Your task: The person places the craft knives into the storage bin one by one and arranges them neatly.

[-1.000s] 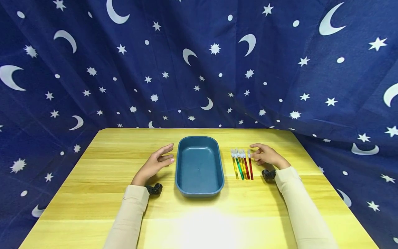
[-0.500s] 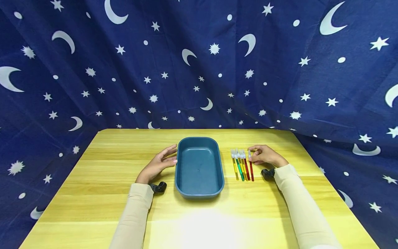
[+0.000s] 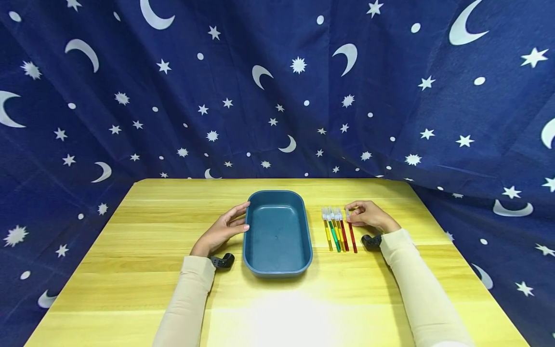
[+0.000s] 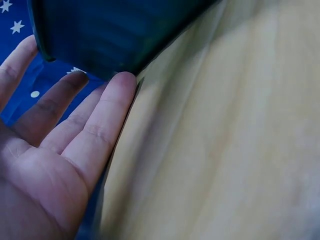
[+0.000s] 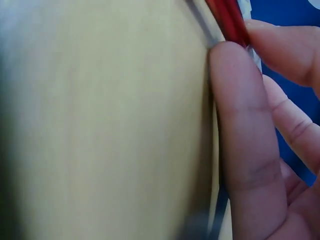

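My right hand [image 3: 368, 215] pinches a slim red pen-like stick [image 3: 352, 239] with a clear cap between thumb [image 5: 245, 110] and index finger, near the capped end. In the right wrist view, the red barrel [image 5: 231, 20] shows just past the thumb tip. To its left lie several similar capped sticks [image 3: 335, 233] side by side, in yellow, green and red. My left hand [image 3: 222, 230] has its fingers relaxed and spread at the left wall of a blue rectangular tub [image 3: 277, 236]. In the left wrist view, the fingertips reach the tub's dark side [image 4: 115, 30].
A light wooden table [image 3: 143, 231] carries everything. Behind it hangs a dark blue curtain [image 3: 243, 86] with moons and stars. Each wrist wears a black camera, one by the left sleeve [image 3: 223, 260], one by the right [image 3: 371, 242].
My left hand has moved right, up to the tub's side. My right hand has closed on the rightmost red stick, whose lower end has swung slightly right, away from the others.
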`<state>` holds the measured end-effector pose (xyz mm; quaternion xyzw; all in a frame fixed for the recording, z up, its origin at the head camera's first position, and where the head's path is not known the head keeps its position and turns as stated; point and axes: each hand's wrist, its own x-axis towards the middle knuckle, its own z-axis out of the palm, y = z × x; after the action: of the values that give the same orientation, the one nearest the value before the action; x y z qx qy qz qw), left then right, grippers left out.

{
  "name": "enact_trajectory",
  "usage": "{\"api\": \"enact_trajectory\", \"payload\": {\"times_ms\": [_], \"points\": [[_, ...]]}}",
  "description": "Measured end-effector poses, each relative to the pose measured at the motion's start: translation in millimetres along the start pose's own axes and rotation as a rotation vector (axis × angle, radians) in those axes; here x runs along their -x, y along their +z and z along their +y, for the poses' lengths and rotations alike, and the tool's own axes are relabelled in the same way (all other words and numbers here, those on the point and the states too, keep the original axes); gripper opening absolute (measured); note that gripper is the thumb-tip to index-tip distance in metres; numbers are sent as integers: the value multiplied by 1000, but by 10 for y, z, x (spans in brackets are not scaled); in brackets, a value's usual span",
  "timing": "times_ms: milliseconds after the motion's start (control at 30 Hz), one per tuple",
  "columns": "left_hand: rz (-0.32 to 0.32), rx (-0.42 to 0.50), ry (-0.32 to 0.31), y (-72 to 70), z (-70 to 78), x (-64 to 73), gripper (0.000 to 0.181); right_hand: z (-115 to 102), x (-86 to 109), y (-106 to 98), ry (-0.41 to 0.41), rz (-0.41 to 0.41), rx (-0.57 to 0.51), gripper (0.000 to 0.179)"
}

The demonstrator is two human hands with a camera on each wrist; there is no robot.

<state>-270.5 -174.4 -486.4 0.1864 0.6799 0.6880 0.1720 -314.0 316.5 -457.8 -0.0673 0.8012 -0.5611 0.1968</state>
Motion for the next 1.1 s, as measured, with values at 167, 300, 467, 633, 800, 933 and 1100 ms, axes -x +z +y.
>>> {"api": "enact_trajectory", "payload": {"times_ms": [167, 300, 467, 633, 800, 933, 1100], "points": [[3, -14, 1, -5, -13, 1, 79, -17, 39, -5, -18, -16, -12, 50], [9, -48, 2, -8, -37, 15, 77, -31, 58, -3, -36, -30, -13, 49], [13, -53, 9, 5, -59, 36, 75, -30, 77, -12, -48, -26, 8, 47], [17, -53, 5, 22, -75, 36, 76, -34, 117, -2, -36, -13, 18, 48], [14, -45, 0, 28, -88, 25, 76, -31, 150, 13, -39, -7, 5, 49], [18, -47, 3, 17, -89, 14, 76, -55, 168, 21, -53, -7, -12, 50], [15, -56, 12, -1, -101, 14, 76, -85, 182, 34, -58, -10, -31, 51]]}}
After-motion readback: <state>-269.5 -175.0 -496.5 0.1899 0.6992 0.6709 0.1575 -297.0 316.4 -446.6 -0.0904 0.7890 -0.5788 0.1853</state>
